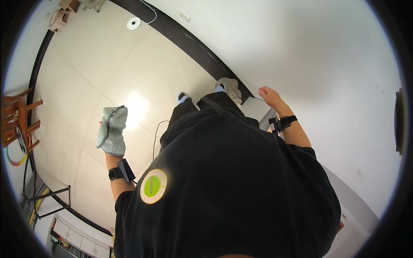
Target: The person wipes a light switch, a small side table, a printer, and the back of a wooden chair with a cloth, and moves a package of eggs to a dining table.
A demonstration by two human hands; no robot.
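Note:
A grey-green cleaning cloth (113,130) with a dark stitched edge hangs over my left hand (100,123). The hand holds it out over the floor, and most of its fingers are hidden beneath the fabric. On the other side, my right hand (270,96) is raised in front of the white wall (329,64). Its fingers look curled together, with nothing visible in them. Whether it touches the wall cannot be told. Both wrists carry black strapped devices. Below, a greyish cloth (230,88) lies crumpled by the wall, next to one of my light-blue slippers (221,87).
Pale tiles (87,71) cover the floor, edged by a dark baseboard (193,45). A white round device (133,23) with a cable sits by the wall. Brown wooden chairs (19,116) and a black metal frame (51,196) stand left. A pink stool (58,20) is farther off.

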